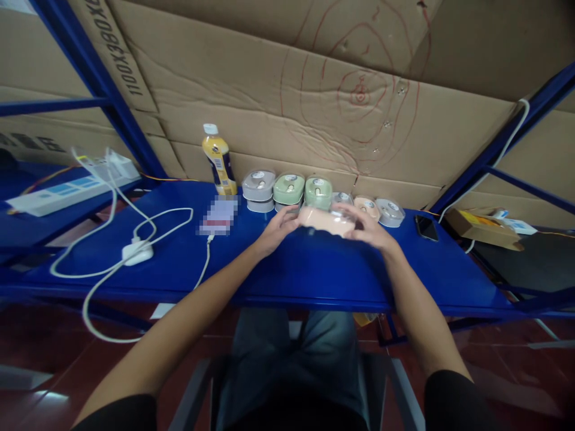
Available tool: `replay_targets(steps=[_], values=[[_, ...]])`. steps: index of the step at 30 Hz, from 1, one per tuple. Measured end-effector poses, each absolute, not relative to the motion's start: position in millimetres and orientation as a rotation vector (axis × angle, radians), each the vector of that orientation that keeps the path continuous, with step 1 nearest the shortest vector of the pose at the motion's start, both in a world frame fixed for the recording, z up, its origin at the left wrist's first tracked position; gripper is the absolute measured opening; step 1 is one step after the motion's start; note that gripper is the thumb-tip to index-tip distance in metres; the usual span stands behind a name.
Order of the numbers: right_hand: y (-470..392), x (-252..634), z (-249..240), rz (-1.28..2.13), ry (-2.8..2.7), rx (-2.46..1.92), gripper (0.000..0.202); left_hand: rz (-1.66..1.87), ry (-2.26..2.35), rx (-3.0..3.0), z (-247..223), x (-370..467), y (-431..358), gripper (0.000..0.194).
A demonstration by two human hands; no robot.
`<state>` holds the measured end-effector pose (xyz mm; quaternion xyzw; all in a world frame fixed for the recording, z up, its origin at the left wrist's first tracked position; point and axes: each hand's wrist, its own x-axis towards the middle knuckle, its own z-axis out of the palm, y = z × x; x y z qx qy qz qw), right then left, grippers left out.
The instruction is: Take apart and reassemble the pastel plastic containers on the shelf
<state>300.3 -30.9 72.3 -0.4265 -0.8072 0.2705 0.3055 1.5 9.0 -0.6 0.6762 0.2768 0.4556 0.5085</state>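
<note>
Between my two hands is a pink box with a clear lid (327, 221), tilted and raised a little over the blue tabletop. My left hand (281, 229) grips its left end, and my right hand (369, 227) has fingers round its right end. Just behind stand stacked lidded boxes: a grey stack (259, 193), a green stack (288, 190) and another green box (318, 193). Farther right sit a peach box (367, 206) and a grey box (390, 213). Another clear-lidded box (342, 199) is partly hidden behind my right hand.
A yellow drink bottle (220, 161) stands at the back left, near a blurred-out phone-like item (219, 215) on a cable. A white charger (137, 252) with looped cable lies left. A dark phone (426, 228) lies right. Cardboard (251, 108) backs the blue table (314, 275).
</note>
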Motion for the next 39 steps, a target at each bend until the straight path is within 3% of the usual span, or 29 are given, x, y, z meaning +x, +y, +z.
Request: replay_targets(steps=[4,12,16,23,25,29,31,39], values=[[-31.2,278.8,51.2,0.906,-2.329,-0.938,0.087,0.912,0.707,1.733,3.7,-4.1,4.4,0.101],[-33.0,263.2,33.2,0.51,-2.412,-1.054,0.116,0.834,0.76,2.101,2.5,4.4,-4.3,0.119],[-39.7,245.9,30.5,0.316,-2.409,-1.101,0.101,0.819,0.813,2.186,0.3,5.9,-5.1,0.128],[-37.6,261.7,34.8,0.372,-2.32,-1.14,0.085,0.784,0.91,2.164,-3.3,5.5,-3.4,0.129],[-35.2,276.7,35.3,0.399,-2.267,-1.174,0.08,0.783,0.924,2.221,-3.7,2.1,-1.5,0.121],[-30.2,308.6,32.0,0.446,-2.193,-1.272,0.085,0.805,0.83,2.363,-1.9,-3.9,-1.3,0.065],[-28.3,320.1,29.5,0.463,-2.168,-1.294,0.088,0.817,0.799,2.379,-0.4,-4.4,-2.3,0.046],[-29.1,329.0,37.3,0.465,-2.083,-1.299,0.079,0.889,0.855,2.326,4.5,-10.8,4.9,0.038]])
